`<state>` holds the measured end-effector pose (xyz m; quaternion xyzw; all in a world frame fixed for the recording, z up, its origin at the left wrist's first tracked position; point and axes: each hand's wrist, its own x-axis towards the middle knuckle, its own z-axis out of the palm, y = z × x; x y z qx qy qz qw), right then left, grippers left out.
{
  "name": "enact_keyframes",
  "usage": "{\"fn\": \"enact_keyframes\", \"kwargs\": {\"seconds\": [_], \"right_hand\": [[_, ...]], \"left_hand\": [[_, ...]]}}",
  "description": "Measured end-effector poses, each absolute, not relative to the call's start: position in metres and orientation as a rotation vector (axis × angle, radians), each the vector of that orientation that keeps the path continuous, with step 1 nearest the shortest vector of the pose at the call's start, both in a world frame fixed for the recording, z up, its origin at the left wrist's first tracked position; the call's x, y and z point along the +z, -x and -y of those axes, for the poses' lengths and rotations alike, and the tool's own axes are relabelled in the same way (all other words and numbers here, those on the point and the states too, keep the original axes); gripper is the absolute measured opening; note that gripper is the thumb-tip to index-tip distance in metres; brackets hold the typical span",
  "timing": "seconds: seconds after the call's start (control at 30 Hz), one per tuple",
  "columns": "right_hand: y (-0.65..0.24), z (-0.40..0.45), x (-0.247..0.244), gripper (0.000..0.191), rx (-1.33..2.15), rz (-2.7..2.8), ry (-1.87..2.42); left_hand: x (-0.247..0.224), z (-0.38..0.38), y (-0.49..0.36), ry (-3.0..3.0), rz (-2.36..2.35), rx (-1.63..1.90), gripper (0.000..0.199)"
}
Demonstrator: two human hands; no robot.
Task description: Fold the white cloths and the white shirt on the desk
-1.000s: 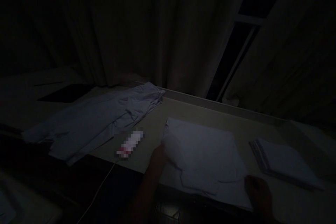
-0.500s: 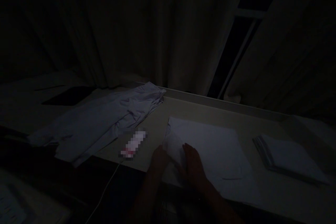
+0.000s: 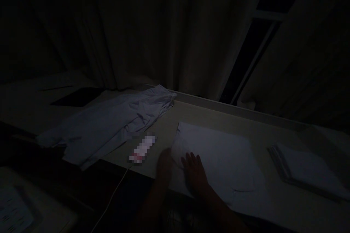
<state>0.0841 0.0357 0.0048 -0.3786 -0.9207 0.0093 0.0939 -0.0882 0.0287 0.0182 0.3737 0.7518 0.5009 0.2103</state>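
Note:
A white piece of cloth, perhaps a folded garment (image 3: 221, 156), lies spread flat in front of me. My right hand (image 3: 195, 171) rests on its left part, palm down with the fingers apart. At the cloth's left edge is my left hand (image 3: 164, 164), dim and smeared, so whether its fingers grip the edge cannot be made out. Small creases run in the fabric between the two hands. A short dark line, like a pocket edge or fold, shows on the cloth's lower right.
To the left lies a crumpled white garment (image 3: 109, 123). A pixelated phone-like thing (image 3: 142, 149) with a white cable (image 3: 112, 196) sits on the table (image 3: 164, 127). A folded white stack (image 3: 306, 169) is at the right. Curtains (image 3: 153, 36) hang behind.
My right hand has let go of the raised cloth fold and now lies flat with fingers spread. The fold has come down flatter. The view has shifted slightly.

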Motion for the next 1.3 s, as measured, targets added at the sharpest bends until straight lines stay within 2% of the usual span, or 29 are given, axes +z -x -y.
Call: {"fn": "enact_keyframes", "kwargs": {"seconds": [0.13, 0.27, 0.33, 0.43, 0.77, 0.9, 1.0, 1.1, 1.3], "right_hand": [[-0.082, -0.025, 0.008, 0.059, 0.121, 2.710, 1.062], [-0.093, -0.015, 0.012, 0.070, 0.194, 2.746, 0.920], [-0.101, -0.012, 0.011, 0.070, 0.204, 2.724, 0.939], [-0.114, -0.009, 0.005, 0.069, 0.196, 2.679, 1.044], [-0.125, -0.008, -0.012, 0.071, 0.186, 2.699, 1.045], [-0.117, -0.024, -0.002, 0.054, 0.189, 2.666, 1.115], [-0.100, -0.062, 0.022, 0.039, 0.197, 2.607, 1.189], [-0.072, -0.115, 0.049, 0.035, 0.173, 2.602, 1.172], [-0.001, -0.207, 0.070, 0.043, 0.022, 2.781, 1.181]], "left_hand": [[0.017, -0.025, 0.096, -1.261, -2.212, 1.367, 0.046], [0.000, -0.029, 0.092, -2.044, -2.111, 0.865, 0.051], [-0.012, -0.028, 0.091, -2.183, -2.126, 0.656, 0.055], [-0.022, -0.025, 0.088, -2.251, -2.211, 0.548, 0.061], [-0.022, -0.027, 0.088, -2.212, -2.287, 0.553, 0.068], [-0.022, -0.025, 0.088, -2.210, -2.283, 0.580, 0.066], [-0.020, -0.023, 0.086, -2.187, -2.279, 0.657, 0.063], [-0.017, -0.020, 0.088, -2.097, -2.309, 0.804, 0.057], [-0.012, -0.015, 0.099, -1.650, -2.481, 1.089, 0.032]]}}
